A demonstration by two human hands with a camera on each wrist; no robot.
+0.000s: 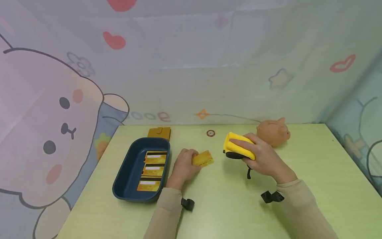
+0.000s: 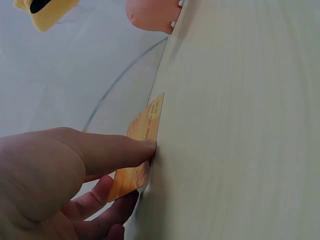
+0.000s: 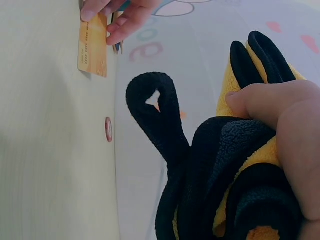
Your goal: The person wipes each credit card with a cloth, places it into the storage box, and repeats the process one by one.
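Note:
My left hand pinches a gold bank card between thumb and fingers, just above the table. In the left wrist view the card stands tilted, one long edge near the tabletop. My right hand grips a folded yellow cloth with black edging, held up off the table. A black loop of it sticks out in the right wrist view. Left of my left hand, a dark blue tray contains three gold cards laid in a column, black stripes upward.
A mustard wallet lies behind the tray. At the back middle of the table is a small red-rimmed chip. An orange piggy bank stands behind my right hand. A printed curtain hangs along the table's back edge.

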